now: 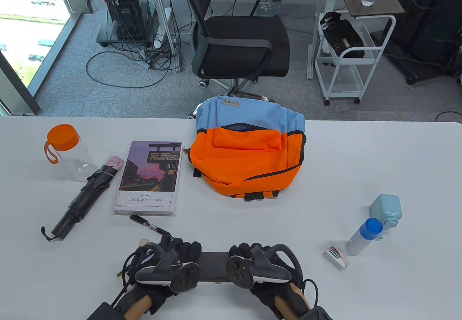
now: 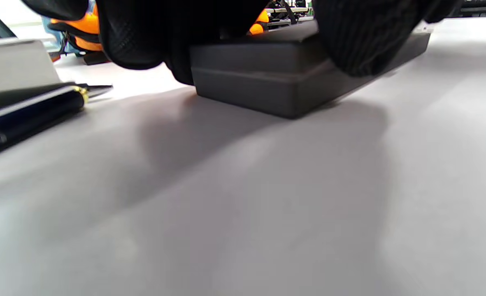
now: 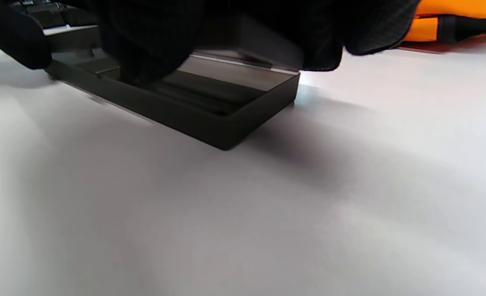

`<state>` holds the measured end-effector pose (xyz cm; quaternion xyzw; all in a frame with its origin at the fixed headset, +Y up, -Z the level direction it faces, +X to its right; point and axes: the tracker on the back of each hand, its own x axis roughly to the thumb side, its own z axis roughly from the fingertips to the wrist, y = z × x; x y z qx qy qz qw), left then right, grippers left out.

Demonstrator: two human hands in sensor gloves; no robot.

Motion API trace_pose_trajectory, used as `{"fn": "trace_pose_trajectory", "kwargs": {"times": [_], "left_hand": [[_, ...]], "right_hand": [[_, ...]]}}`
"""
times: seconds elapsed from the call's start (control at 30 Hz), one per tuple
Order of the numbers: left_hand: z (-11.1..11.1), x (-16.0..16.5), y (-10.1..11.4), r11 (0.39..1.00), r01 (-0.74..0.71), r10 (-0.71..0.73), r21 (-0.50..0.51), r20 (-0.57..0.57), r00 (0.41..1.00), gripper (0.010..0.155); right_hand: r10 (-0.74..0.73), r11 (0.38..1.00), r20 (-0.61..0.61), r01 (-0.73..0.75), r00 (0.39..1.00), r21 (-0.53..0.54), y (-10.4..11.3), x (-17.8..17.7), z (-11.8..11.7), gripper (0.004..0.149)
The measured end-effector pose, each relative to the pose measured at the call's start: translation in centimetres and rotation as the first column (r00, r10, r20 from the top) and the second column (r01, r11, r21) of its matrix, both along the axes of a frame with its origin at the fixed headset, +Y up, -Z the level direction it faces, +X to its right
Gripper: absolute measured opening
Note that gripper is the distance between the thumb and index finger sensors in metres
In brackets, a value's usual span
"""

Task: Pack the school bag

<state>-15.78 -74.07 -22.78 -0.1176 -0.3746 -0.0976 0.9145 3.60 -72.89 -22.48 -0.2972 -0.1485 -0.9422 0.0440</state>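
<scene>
Hands: left hand (image 1: 169,262) and right hand (image 1: 258,264) each grip an end of a black pencil case (image 1: 213,266), lid seemingly ajar.
Backpack (image 1: 247,150): flat on counter (image 1: 361,154), well beyond.
Pen (image 1: 146,223): beside left fingers.

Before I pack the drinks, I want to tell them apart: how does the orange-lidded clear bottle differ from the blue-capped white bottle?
The orange-lidded clear bottle stands at the table's far left, beside the folded black umbrella; the blue-capped white bottle stands at the right, near the pale blue boxy gadget. The clear one is wider, see-through and has an orange carry loop; the white one is slimmer, opaque, with no loop visible. Both are capped and untouched by either hand.
</scene>
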Motion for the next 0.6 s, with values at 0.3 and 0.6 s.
{"fn": "trace_pose_trajectory", "kwargs": {"times": [0.3, 0.6], "left_hand": [[-0.5, -1.1, 1.1, 0.990, -0.134, 0.132, -0.032, -0.071, 0.989, 0.078], [-1.7, -2.2, 3.2, 0.960, -0.274, 0.279, 0.051, -0.164, 0.946, 0.064]], "right_hand": [[-0.235, 0.972, 0.247, 0.222, 0.940, 0.079, -0.6, 2.7, -0.7, 0.078], [-0.088, 0.995, 0.478, 0.053, 0.874, 0.086, -1.7, 3.3, -1.4, 0.081]]}}
